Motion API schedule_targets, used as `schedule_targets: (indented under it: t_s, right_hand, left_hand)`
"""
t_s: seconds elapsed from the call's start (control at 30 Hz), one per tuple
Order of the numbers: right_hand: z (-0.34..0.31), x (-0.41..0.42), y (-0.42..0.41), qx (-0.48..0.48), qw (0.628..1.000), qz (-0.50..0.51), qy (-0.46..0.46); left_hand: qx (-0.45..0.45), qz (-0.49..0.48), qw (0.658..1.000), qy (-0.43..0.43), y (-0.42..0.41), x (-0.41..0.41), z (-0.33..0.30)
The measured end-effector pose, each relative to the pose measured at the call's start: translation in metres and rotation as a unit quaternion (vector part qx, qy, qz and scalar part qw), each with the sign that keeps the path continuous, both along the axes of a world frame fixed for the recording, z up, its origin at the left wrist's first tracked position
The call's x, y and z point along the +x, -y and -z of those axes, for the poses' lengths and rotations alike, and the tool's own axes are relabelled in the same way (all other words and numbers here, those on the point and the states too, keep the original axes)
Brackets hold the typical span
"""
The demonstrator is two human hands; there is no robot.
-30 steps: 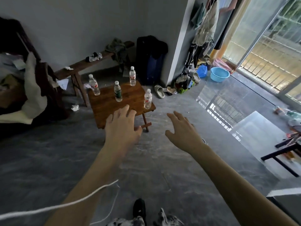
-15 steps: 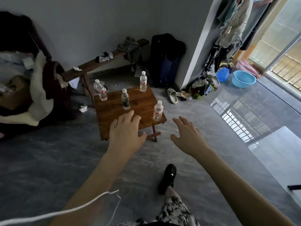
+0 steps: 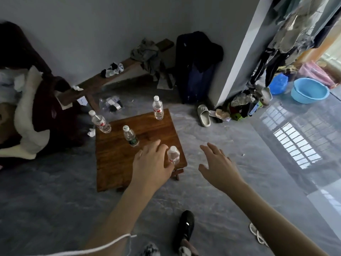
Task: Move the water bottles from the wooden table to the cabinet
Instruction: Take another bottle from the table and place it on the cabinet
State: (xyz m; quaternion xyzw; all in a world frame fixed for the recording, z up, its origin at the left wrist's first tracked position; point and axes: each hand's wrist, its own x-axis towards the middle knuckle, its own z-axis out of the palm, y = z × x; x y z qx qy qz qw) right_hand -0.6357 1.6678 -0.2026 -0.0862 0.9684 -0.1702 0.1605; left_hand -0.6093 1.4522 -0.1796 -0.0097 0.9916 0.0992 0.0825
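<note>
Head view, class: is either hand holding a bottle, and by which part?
Nothing is held. The left hand and right hand are open, reaching toward the nearest bottle.

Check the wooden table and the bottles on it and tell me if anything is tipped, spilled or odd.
Nothing stands out. All four bottles stand upright and capped on the wooden table: one at the far edge, one at the left corner, the green-labelled one mid-table, and one by the left hand. No spill shows.

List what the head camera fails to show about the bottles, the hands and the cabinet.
- Cabinet: not in the head view at all.
- Nearest bottle: left hand overlaps its lower side; contact unclear.
- Bottle labels, e.g. far bottle: too small to read.
- Wooden table: near right part hidden by the left arm.
</note>
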Motion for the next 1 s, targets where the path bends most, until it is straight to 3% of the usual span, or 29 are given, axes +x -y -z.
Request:
schedule_targets:
  t_s: [0.23,0.73,0.9,1.0]
  right_hand:
    - [0.055,-0.057,0.018,-0.023,0.998,-0.036,0.045]
    - [0.198,-0.113,0.053,-0.026,0.995,-0.004,0.099]
    - [0.26,-0.113,0.062,-0.006,0.989,0.006,0.146]
    - [0.291,-0.114,0.066,0.001,0.987,0.004,0.159]
  left_hand:
    - [-0.01,-0.032,0.998,0.053,-0.001,-0.044,0.05]
    - [0.005,0.002,0.992,0.13,0.012,-0.116,0.198]
    - [0.042,-0.012,0.99,0.137,0.018,-0.122,0.258]
    - [0.116,-0.04,0.985,0.121,0.016,-0.122,0.292]
